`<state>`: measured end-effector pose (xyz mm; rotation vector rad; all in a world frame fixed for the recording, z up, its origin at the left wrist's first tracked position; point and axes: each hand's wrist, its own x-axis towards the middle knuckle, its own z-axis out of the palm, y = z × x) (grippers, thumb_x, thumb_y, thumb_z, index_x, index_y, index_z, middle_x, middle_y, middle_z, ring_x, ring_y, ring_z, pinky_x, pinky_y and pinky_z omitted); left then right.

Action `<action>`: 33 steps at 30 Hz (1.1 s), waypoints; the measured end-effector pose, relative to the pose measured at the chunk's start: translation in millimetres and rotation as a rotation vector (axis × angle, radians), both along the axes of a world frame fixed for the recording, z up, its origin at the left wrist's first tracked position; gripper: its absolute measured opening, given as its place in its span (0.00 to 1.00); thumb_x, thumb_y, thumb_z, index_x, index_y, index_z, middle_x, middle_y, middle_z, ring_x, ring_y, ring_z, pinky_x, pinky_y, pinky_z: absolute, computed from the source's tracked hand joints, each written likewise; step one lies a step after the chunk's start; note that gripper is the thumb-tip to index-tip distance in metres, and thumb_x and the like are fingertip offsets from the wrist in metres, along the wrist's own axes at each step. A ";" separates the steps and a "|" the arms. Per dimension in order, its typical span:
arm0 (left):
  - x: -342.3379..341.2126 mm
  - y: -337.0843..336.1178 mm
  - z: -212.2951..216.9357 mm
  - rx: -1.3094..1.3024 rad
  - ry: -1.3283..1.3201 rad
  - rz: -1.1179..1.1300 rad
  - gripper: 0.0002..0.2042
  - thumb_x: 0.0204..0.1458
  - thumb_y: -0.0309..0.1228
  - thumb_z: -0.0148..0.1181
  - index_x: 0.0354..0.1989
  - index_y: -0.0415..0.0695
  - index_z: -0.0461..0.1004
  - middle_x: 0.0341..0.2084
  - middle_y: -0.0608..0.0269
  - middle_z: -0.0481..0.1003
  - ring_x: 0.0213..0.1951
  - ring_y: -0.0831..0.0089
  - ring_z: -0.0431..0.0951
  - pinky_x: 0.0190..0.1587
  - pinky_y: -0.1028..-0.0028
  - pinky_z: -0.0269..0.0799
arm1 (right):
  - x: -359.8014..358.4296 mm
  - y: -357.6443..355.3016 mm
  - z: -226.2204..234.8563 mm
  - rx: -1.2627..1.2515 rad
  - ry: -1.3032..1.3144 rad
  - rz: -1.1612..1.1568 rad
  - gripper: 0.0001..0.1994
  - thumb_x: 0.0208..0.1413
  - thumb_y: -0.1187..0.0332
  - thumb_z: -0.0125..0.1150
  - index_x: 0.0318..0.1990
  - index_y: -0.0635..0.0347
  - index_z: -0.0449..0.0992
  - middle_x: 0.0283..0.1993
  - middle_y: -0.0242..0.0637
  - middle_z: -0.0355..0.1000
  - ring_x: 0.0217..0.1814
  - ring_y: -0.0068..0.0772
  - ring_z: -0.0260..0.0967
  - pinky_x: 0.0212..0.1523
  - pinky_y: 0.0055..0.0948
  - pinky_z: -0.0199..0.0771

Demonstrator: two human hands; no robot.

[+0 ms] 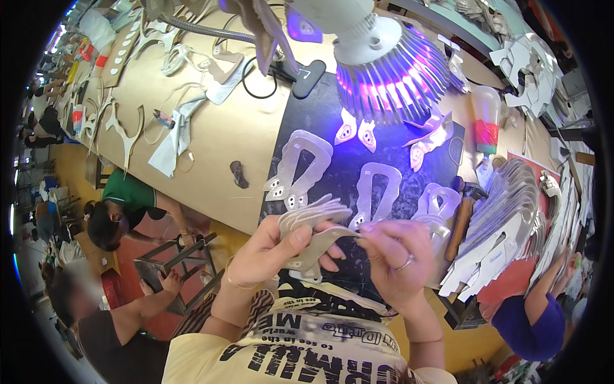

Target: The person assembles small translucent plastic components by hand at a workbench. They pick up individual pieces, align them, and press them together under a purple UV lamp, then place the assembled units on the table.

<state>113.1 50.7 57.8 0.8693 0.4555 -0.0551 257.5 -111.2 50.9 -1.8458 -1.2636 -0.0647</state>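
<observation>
My left hand [272,253] is closed around a fanned stack of pale grey shoe-upper pieces [316,214], held above the near edge of a black work mat [297,115]. With thumb and fingertips my right hand [401,259], which wears a ring, pinches the end of one curved shoe-upper piece [323,246] that reaches across from the left hand. Just beyond my hands lie looped shoe-upper pieces: one [309,150] at left with small dark-dotted ends, another [388,182] in the middle, and a small pile [438,211] at right.
A finned lamp [390,70] glows purple over the mat, above small lit pieces [366,136]. At right are a hammer [465,214], a bottle with red tape [487,128] and a tall row of stacked pieces [495,224]. Co-workers sit at left [128,205] and right [527,323].
</observation>
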 end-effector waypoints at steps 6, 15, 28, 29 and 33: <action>10.2 1.9 -0.2 -0.119 -0.033 0.054 0.26 0.60 0.39 0.42 0.58 0.28 0.64 0.40 0.48 0.78 0.40 0.58 0.82 0.44 0.72 0.77 | 8.3 -7.9 2.5 0.010 0.070 0.009 0.12 0.44 0.72 0.71 0.37 0.52 0.77 0.32 0.28 0.73 0.31 0.31 0.69 0.33 0.29 0.63; 12.9 0.1 1.5 -0.068 0.069 0.005 0.24 0.61 0.35 0.45 0.57 0.25 0.63 0.45 0.44 0.76 0.39 0.54 0.82 0.42 0.61 0.80 | 12.8 -5.7 2.2 0.029 0.074 0.032 0.11 0.46 0.71 0.69 0.38 0.52 0.76 0.30 0.29 0.71 0.30 0.32 0.68 0.32 0.30 0.62; 13.9 -5.4 2.6 0.042 -0.027 0.121 0.20 0.58 0.27 0.58 0.57 0.34 0.66 0.43 0.55 0.77 0.41 0.70 0.80 0.42 0.73 0.78 | 8.8 -2.8 5.9 -0.028 0.233 0.064 0.09 0.48 0.75 0.68 0.37 0.57 0.77 0.28 0.32 0.73 0.27 0.32 0.68 0.30 0.30 0.63; 13.4 -5.2 3.4 0.078 -0.038 0.091 0.21 0.57 0.26 0.59 0.58 0.34 0.65 0.44 0.55 0.77 0.42 0.70 0.80 0.43 0.73 0.78 | 8.2 -3.0 6.9 -0.035 0.262 0.059 0.08 0.48 0.75 0.68 0.36 0.58 0.77 0.27 0.33 0.73 0.27 0.33 0.68 0.30 0.30 0.63; 12.9 -5.1 5.2 0.135 0.025 0.024 0.24 0.54 0.23 0.62 0.59 0.35 0.64 0.45 0.56 0.77 0.44 0.70 0.79 0.45 0.74 0.76 | 8.0 -4.8 9.9 -0.080 0.390 0.052 0.07 0.48 0.76 0.67 0.35 0.59 0.77 0.26 0.34 0.73 0.25 0.33 0.67 0.29 0.29 0.63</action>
